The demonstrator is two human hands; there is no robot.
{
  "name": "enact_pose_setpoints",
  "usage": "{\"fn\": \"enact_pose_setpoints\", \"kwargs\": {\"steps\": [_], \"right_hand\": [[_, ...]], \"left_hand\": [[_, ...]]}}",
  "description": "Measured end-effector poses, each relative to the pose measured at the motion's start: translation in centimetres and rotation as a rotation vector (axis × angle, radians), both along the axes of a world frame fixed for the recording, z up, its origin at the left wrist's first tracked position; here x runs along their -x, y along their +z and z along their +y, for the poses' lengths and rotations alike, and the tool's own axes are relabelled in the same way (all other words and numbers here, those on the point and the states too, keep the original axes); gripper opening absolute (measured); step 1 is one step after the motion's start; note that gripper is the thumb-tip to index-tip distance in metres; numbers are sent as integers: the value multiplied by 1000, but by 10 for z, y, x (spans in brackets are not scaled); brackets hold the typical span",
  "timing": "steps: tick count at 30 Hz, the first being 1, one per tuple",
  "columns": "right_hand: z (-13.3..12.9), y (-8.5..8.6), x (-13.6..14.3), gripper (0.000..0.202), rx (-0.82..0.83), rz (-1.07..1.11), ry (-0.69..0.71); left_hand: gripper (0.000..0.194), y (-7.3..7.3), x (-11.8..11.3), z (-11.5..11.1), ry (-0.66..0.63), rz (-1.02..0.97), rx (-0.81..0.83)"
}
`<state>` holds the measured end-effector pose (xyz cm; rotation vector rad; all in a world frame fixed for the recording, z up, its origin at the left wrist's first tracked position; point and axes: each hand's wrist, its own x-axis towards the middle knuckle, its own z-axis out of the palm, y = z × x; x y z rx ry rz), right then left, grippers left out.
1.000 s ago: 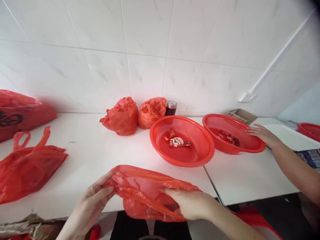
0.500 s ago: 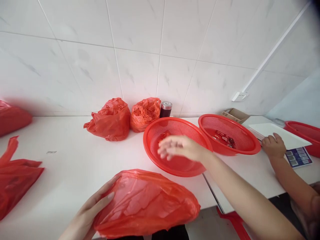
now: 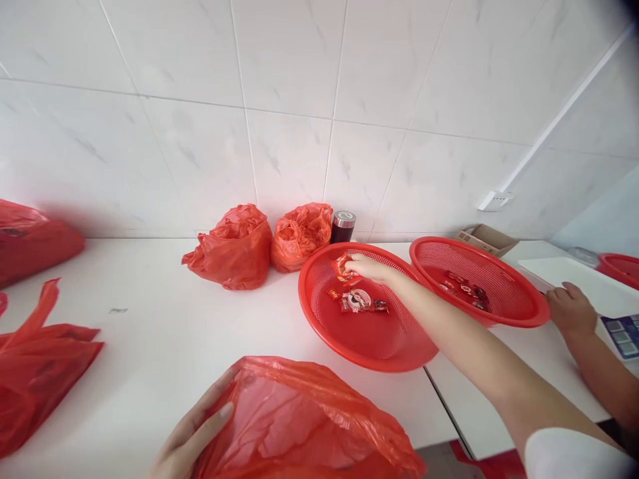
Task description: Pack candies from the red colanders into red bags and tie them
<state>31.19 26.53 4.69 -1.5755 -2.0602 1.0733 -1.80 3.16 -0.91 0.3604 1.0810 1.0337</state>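
My left hand grips the edge of a red plastic bag, its mouth spread wide near the table's front. Inside the near red plastic basket, my right hand pinches a small red wrapped packet by the far left wall. A few wrapped snacks, one with a round printed picture, lie on the basket's bottom below that hand. The fingertips of my right hand are partly hidden by the packet.
A second red basket with wrapped snacks stands to the right, near a co-worker's hand and a scale. Two filled red bags and a dark cup stand by the wall. More red bags lie left.
My right hand has moved into the near basket and taken hold of a red packet. The left hand still holds the bag. The view has shifted slightly left.
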Motion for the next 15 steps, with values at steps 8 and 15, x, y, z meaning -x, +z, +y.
{"fn": "enact_pose_setpoints", "kwargs": {"steps": [8, 15], "right_hand": [[-133, 40, 46, 34, 358, 840, 160], [-188, 9, 92, 20, 276, 346, 270]], "left_hand": [[72, 21, -20, 14, -7, 51, -83], [81, 21, -25, 3, -98, 40, -152]]}}
